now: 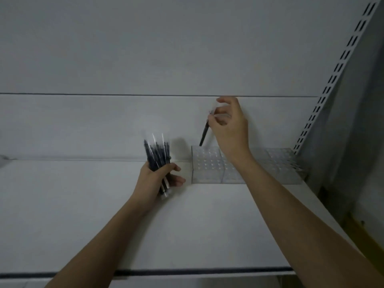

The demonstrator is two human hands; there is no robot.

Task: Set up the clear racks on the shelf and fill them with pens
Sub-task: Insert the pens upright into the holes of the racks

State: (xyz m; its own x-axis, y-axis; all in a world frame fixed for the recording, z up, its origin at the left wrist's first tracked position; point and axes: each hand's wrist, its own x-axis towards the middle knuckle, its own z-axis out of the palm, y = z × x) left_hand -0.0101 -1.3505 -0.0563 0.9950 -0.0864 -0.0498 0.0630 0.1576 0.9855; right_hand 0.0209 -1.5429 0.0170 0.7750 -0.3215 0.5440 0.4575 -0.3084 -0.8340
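Clear racks [212, 165] sit in a row at the right of the frame, back of the shelf [83, 215]. Right hand [230, 125] pinches one dark pen [204, 135], tip just above the leftmost rack. Left hand [153, 179], mid-frame, has its fingers wrapped round a bundle of pens [156, 154].

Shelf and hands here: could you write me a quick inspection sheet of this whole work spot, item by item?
Surface: white shelf, bare except at its back right corner.
Job's things: clear racks stand side by side at the back right; no pen stands in them yet. A bundle of pens and a single dark pen, tip down just above the leftmost rack's back edge.
Clutter: nothing seen.
Grippers: left hand grips the bundle; right hand pinches the single pen.
Cables: nothing seen.
Surroundings: white back panel; slotted upright at right.
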